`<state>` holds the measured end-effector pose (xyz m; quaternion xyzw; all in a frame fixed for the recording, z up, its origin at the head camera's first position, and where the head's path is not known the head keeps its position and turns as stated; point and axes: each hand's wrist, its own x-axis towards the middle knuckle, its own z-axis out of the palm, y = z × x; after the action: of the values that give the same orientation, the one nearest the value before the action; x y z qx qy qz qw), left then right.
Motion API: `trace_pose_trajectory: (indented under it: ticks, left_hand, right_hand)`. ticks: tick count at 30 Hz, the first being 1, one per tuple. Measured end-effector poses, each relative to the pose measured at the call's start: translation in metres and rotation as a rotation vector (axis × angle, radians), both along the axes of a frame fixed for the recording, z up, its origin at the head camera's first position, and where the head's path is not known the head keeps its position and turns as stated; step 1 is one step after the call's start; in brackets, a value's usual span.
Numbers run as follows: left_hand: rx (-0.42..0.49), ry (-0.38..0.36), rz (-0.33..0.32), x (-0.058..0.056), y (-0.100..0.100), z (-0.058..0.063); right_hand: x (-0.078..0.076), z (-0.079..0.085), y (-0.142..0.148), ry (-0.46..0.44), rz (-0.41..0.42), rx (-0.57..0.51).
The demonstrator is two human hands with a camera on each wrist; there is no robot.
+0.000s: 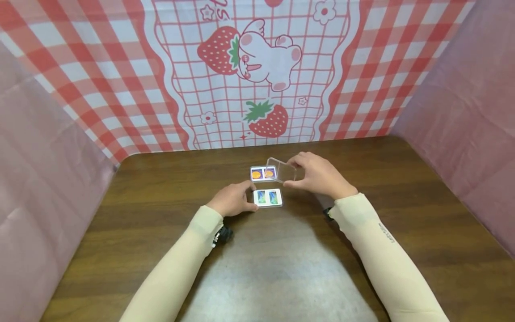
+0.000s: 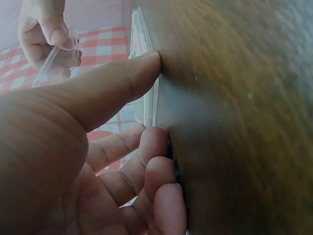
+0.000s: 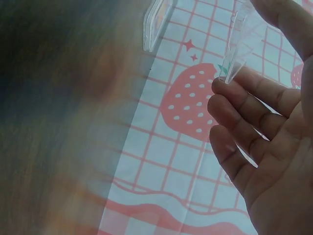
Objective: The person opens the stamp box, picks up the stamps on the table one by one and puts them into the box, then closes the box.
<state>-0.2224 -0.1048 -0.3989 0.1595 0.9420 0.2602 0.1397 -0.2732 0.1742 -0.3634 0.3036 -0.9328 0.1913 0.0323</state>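
My right hand (image 1: 319, 174) holds a transparent plastic lid (image 1: 286, 172) tilted above the table, pinched by its edges between thumb and fingers. My left hand (image 1: 233, 200) grips the left end of a flat clear case (image 1: 268, 205) lying on the table, thumb at the near edge and a finger at the far one. Two blue-green pictures on white show in this case. Just behind it lies a second flat case (image 1: 257, 174) with two orange pictures on purple, partly seen through the lid. In the left wrist view the thumb (image 2: 142, 71) touches the case's rim.
The brown wooden table (image 1: 161, 179) has a checked strawberry-print cloth (image 1: 193, 103) hanging behind it. Pink cloths hang at the left (image 1: 44, 179) and right (image 1: 462, 112). A dark wrist camera (image 1: 224, 233) sits at the left wrist.
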Motion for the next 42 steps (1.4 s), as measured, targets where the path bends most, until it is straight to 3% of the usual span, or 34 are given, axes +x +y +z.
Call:
trace_pose_trajectory:
  ticks: [26,42]
  left_hand:
    - [0.002,0.007,-0.012,-0.001,-0.001,-0.002]
    - [-0.018,-0.022,-0.020,-0.002,-0.003,0.000]
  right_hand:
    - [0.002,-0.013,-0.013,-0.048,-0.006,0.047]
    - [0.007,-0.024,-0.026,-0.104,0.114,0.139]
